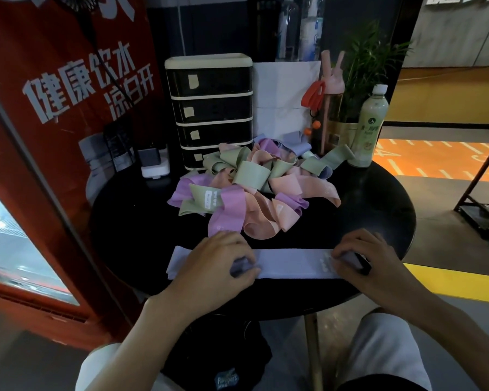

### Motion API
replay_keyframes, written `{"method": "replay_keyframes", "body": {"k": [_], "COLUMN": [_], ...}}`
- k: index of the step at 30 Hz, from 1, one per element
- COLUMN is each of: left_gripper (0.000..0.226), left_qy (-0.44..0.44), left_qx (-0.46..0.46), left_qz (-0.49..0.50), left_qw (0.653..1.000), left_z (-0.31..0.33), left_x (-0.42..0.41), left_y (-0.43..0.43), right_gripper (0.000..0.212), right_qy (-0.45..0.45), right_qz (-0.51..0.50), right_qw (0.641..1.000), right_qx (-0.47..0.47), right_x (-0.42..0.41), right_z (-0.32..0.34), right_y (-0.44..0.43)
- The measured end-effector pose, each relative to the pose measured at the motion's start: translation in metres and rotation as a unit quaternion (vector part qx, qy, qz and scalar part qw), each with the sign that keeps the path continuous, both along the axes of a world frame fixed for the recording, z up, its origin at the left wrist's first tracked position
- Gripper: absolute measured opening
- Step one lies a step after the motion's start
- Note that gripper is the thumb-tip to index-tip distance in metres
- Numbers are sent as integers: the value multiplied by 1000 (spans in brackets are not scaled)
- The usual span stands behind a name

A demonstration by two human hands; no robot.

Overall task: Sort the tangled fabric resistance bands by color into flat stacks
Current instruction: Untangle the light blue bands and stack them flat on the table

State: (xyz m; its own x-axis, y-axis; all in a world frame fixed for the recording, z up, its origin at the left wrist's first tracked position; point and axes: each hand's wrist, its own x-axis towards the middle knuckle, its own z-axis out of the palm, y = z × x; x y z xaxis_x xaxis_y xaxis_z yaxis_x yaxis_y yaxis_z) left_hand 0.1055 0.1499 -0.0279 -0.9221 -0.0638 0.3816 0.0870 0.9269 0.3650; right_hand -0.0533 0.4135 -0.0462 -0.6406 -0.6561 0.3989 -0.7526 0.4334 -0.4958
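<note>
1. Your left hand (pixel 218 263) and right hand (pixel 356 255) pinch the pale lavender fabric band (pixel 291 262) at the near edge of the round black counter (pixel 378 207).
2. Pull it taut and square its ends before letting go.
3. The tangled pile of green, pink and purple bands (pixel 254 182) sits mid-counter.
4. At the far side, the black drawer unit with cream frames (pixel 209 108) is closed and its contents are hidden.

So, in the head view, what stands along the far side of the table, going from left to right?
Small white and grey device → black drawer unit → white paper bag → pink bottle → pale green drink bottle.
</note>
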Motion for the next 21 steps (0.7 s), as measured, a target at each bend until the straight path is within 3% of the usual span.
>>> {"method": "replay_keyframes", "body": {"k": [5,8,11,13,17,21], "left_gripper": [21,14,31,39,64,74], "left_qy": [-10,23,64,60,-19,-83], "left_qx": [-3,-12,-41,-70,-87,-78], "left_qz": [-11,-17,8,52,85,85], "left_qw": [1000,1000,997,994,992,990], "left_z": [16,34,50,58,58,50], "left_x": [-10,-35,-75,-100,-147,-180], "left_y": [-1,-2,-8,-13,-27,-41], "right_gripper": [32,9,10,22,18,12], "right_qy": [-5,-18,-19,-5,-41,-53], "right_qz": [15,29,27,31,-2,-34], "right_qw": [999,999,999,1000,997,994], "right_qx": [30,24,4,-1,-64,-93], "right_x": [-5,-12,-29,-43,-85,-138], "right_z": [7,17,32,45,73,86], "right_y": [0,-6,-21,-36,-74,-117]}}
